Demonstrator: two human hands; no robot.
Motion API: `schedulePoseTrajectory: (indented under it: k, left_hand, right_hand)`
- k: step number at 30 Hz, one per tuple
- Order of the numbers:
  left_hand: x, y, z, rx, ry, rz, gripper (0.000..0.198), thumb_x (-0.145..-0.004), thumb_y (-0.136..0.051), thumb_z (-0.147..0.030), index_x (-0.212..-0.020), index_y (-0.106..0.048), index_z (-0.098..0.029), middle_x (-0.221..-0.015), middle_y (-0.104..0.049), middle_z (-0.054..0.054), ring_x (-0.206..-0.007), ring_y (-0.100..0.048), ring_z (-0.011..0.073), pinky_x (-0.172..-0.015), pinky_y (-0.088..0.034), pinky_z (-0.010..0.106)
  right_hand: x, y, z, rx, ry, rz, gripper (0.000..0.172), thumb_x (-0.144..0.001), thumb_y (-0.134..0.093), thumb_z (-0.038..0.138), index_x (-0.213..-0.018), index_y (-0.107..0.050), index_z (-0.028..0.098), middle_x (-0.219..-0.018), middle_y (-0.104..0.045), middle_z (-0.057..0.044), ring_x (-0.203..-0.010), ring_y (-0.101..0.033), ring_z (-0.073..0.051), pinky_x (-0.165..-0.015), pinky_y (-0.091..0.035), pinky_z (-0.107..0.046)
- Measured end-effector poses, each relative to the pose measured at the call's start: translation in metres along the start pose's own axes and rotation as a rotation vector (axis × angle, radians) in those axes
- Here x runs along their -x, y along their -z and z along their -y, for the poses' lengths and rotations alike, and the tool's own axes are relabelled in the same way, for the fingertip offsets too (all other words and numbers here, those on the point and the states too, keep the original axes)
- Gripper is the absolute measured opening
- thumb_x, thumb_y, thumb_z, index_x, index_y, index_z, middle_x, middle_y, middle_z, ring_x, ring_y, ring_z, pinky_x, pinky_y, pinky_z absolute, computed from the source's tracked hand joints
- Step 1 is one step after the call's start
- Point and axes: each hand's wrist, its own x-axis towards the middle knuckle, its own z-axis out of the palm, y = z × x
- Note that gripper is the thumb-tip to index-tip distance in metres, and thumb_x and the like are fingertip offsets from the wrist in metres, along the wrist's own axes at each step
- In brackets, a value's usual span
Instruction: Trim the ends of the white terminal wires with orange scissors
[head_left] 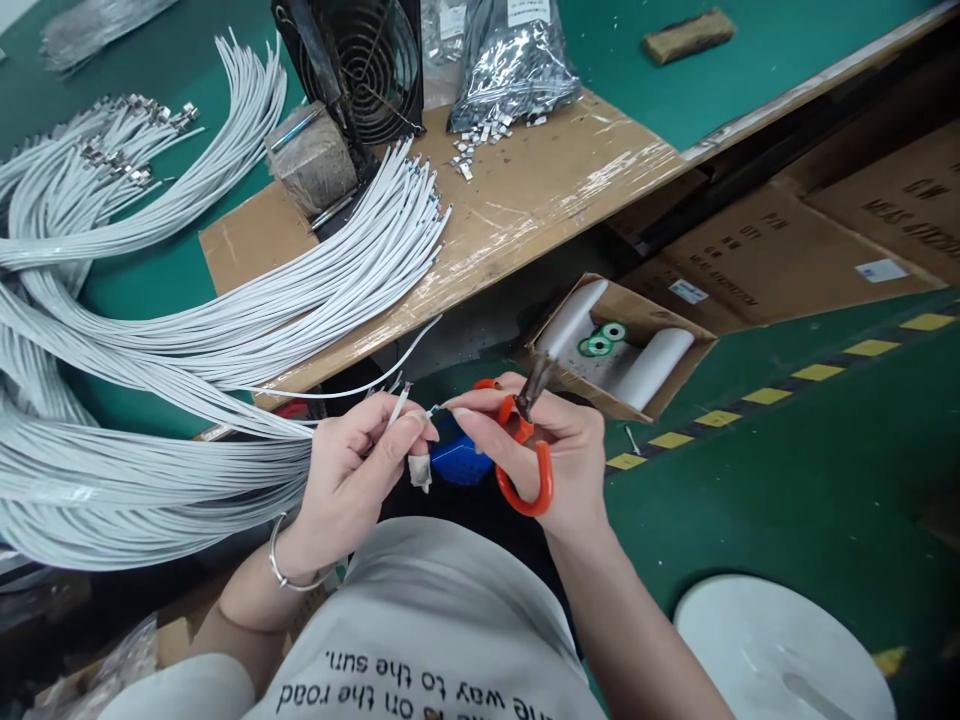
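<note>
Between its thumb and fingers, my left hand pinches a white cable, whose cut end points up. A whitish wrap shows at one finger of this hand. My right hand is closed around red-handled scissors, their dark blades pointing up and away from the fingertips. Its thumb and forefinger also meet at thin bluish-green wire ends beside the left fingertips. Just left of the hands, thick bundles of white cables spread over the bench and hang past its edge.
A black fan and a wrapped block stand on the cardboard-covered bench. Small metal clips lie by a silvery bag. Right of the bench sit an open carton with rolls and a white round stool.
</note>
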Motion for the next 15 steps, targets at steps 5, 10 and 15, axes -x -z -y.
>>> schedulePoseTrajectory:
  k: [5, 10, 15]
  left_hand:
    - [-0.001, 0.0, -0.004, 0.054, 0.063, 0.042, 0.031, -0.105, -0.073, -0.045, -0.091, -0.079, -0.018, -0.069, -0.063, -0.001, -0.048, -0.038, 0.0033, -0.043, -0.021, 0.017]
    - [0.002, 0.002, -0.002, 0.036, 0.065, 0.039, 0.028, -0.105, -0.074, -0.043, -0.093, -0.079, -0.018, -0.07, -0.064, -0.001, -0.05, -0.039, 0.0035, -0.044, -0.023, 0.017]
    - [0.003, 0.003, -0.002, -0.011, 0.046, 0.046, 0.029, -0.105, -0.075, -0.043, -0.092, -0.079, -0.018, -0.069, -0.064, -0.001, -0.053, -0.042, 0.004, -0.045, -0.025, 0.016]
  right_hand:
    - [0.0, -0.007, 0.003, -0.039, 0.038, 0.037, 0.012, -0.088, -0.084, 0.02, -0.089, -0.091, 0.029, -0.065, -0.067, 0.002, -0.06, -0.056, -0.013, -0.054, -0.045, -0.027]
    - [-0.002, -0.009, 0.008, -0.027, 0.04, 0.048, 0.012, -0.09, -0.081, 0.021, -0.084, -0.089, 0.027, -0.065, -0.068, 0.002, -0.058, -0.056, -0.013, -0.054, -0.045, -0.027]
    - [-0.002, -0.013, 0.005, 0.073, 0.174, 0.001, 0.012, -0.087, -0.085, 0.017, -0.079, -0.086, 0.025, -0.066, -0.071, 0.001, -0.058, -0.057, -0.014, -0.054, -0.047, -0.029]
